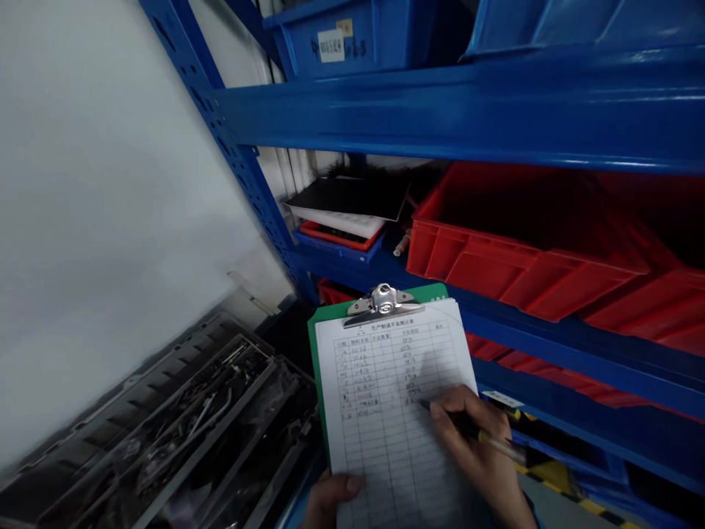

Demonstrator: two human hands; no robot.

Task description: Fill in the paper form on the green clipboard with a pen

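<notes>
A green clipboard with a metal clip carries a printed form with handwritten rows in its upper part. My left hand grips the clipboard's bottom edge, thumb lying on the paper. My right hand rests on the right side of the form, shut on a dark pen with its tip touching the paper at about mid-height.
A blue steel rack stands ahead. Red bins sit on its middle shelf, next to a stack of flat trays. Blue bins are above. Grey trays of metal parts lie at lower left, below a white wall.
</notes>
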